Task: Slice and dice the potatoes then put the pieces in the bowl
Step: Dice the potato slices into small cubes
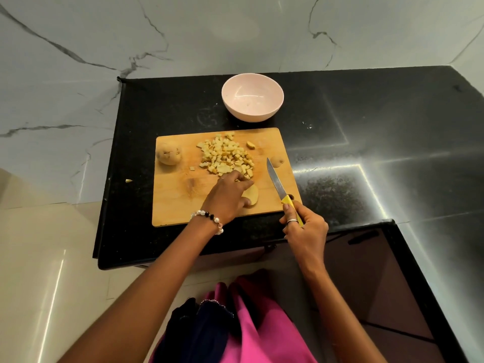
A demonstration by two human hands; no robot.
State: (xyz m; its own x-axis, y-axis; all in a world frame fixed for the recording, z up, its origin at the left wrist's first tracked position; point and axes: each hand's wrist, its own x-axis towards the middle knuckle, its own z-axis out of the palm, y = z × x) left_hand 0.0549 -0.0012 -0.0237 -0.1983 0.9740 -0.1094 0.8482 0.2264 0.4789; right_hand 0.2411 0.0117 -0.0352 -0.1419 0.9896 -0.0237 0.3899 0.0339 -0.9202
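Observation:
A wooden cutting board (180,203) lies on the black counter. On it sits a heap of diced potato (226,157). A whole potato (169,153) rests at the board's left end, and a small end piece (277,161) lies at its right edge. My left hand (227,196) lies on a potato half (252,195) near the board's front, fingertips at the edge of the heap. My right hand (303,227) grips the yellow handle of a knife (275,179), blade pointing away, to the right of the half. A pink bowl (252,96) stands empty behind the board.
One stray potato bit (128,180) lies on the counter left of the board. The black counter (366,127) stretches to the right and ends at a marble wall (183,35) behind. Its front edge runs just below the board.

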